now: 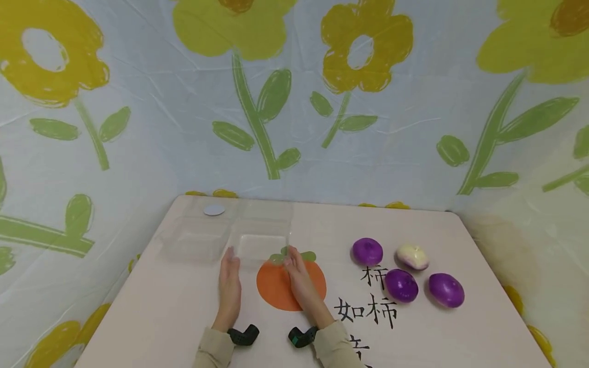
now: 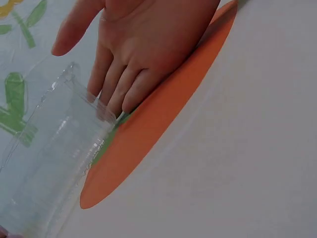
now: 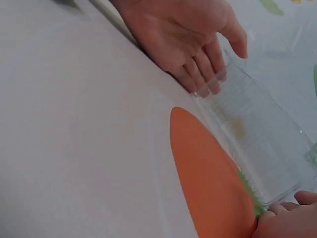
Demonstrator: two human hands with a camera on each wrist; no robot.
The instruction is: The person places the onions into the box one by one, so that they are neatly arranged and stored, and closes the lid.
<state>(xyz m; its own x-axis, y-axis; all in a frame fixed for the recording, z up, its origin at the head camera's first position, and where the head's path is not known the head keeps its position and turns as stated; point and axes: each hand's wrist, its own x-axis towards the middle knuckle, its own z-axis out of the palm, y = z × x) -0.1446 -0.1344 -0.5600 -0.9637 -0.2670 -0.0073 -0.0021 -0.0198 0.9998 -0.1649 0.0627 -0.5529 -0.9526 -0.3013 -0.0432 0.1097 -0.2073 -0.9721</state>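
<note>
A clear plastic box (image 1: 262, 243) stands on the table between my two hands. My left hand (image 1: 229, 286) is at its near left corner, palm inward and fingers straight. At the near right corner my right hand (image 1: 303, 286) lies with fingers stretched forward and the tips at the wall. In the left wrist view, the fingertips of the right hand (image 2: 143, 54) show at the box's side (image 2: 54, 144). The right wrist view shows the straight fingers of the left hand (image 3: 190, 49) partly behind the clear wall (image 3: 262, 134).
Left of the box is another clear plastic container (image 1: 198, 240), with a white oval label (image 1: 213, 210) behind it. On the right lie purple onions (image 1: 368, 251) and a pale bulb (image 1: 412, 256). An orange persimmon print (image 1: 271, 286) and black characters mark the tabletop.
</note>
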